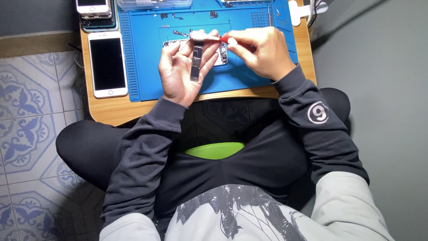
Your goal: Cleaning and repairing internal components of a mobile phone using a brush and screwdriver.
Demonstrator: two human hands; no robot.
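Sitting cross-legged at a low wooden table (pixel 249 93), the person worked over a blue mat (pixel 147 67) with ribbed edges and small moulded compartments along its far side. An opened phone (pixel 221 56) lay on the mat, mostly hidden behind both hands. To the left, on bare wood, one white phone (pixel 107 64) lay face up with a dark screen, and a stack of phones (pixel 94 11) sat beyond it at the corner; how many were in the stack could not be told. A clear plastic case (pixel 154 4) rested at the mat's far edge. A few tiny dark parts (pixel 171 17) lay loose on the mat. A green bowl (pixel 215 150), smooth and rounded, showed between the knees below the table edge.

The left hand (pixel 180 73) was raised palm-up above the mat, fingers curled, pinching a narrow circuit board (pixel 196 60), long and flat, with metal shielding at its top end. The right hand (pixel 258 51) was closed around a red-handled tool (pixel 223 39), its tip meeting the board's upper end. The floor at the left was patterned tile (pixel 26 116); at the right, plain grey.
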